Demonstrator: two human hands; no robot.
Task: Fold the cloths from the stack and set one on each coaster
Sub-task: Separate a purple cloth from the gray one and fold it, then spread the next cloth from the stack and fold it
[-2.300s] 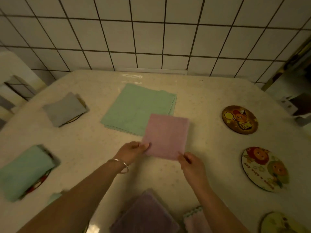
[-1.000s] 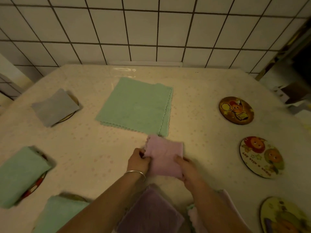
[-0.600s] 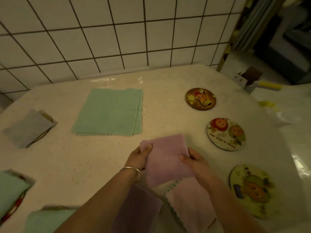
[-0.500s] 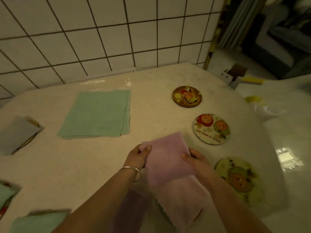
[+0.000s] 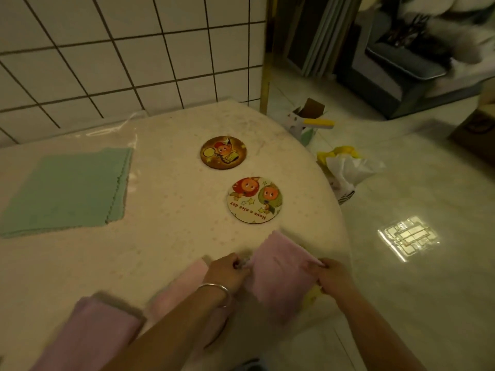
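Head view: both hands pinch a folded pink cloth [image 5: 278, 277] at the counter's [image 5: 166, 236] near right edge, left hand [image 5: 227, 271] on its left side, right hand [image 5: 330, 274] on its right, below the white coaster [image 5: 254, 200]; green stack [image 5: 64, 191] lies far left.

Dim yellowish light, floor [image 5: 407, 236] glare, motion blur, wide-angle warping

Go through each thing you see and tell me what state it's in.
Pink cloth: folded, gripped by left hand and right hand.
Green cloths: flat stack, unfolded.
Brown coaster: bare.
White coaster: bare.
Yellow coaster: mostly covered by the pink cloth.
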